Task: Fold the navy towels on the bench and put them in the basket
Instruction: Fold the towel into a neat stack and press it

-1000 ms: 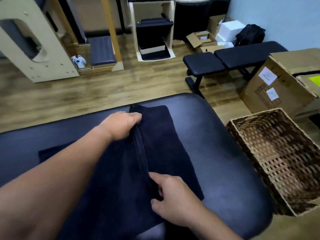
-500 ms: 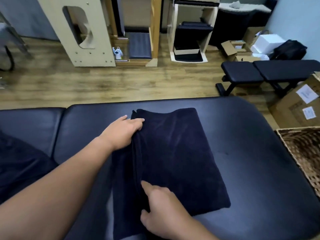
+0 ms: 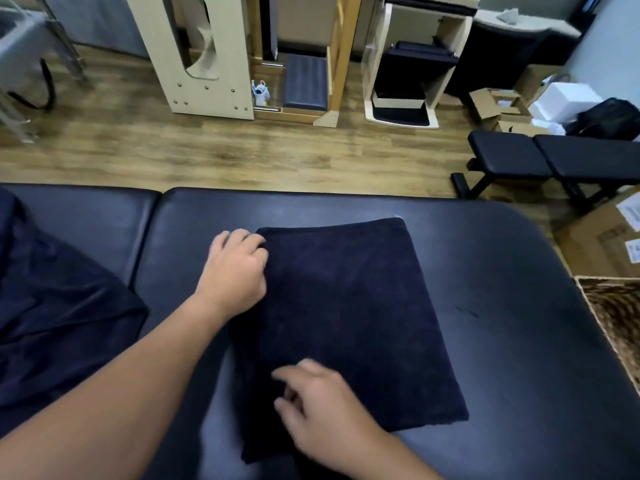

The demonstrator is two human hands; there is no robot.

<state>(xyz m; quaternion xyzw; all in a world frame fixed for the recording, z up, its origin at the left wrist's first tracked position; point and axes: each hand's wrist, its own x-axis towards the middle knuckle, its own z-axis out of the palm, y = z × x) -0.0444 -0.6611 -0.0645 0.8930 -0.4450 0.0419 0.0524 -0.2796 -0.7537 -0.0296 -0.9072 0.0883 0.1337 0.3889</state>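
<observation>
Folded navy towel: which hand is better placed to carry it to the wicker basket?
Probably right. The right hand rests on the folded navy towel at its near edge, on the side toward the wicker basket. The left hand sits at the far-left corner.

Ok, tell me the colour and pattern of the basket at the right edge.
The wicker basket is a brown and tan weave, seen in the head view.

A folded navy towel (image 3: 349,317) is lying flat as a neat rectangle on the black padded bench (image 3: 502,271). More navy towels (image 3: 52,306) are lying crumpled at the bench's left end. A woven wicker basket (image 3: 616,317) is sitting beside its right end.
</observation>
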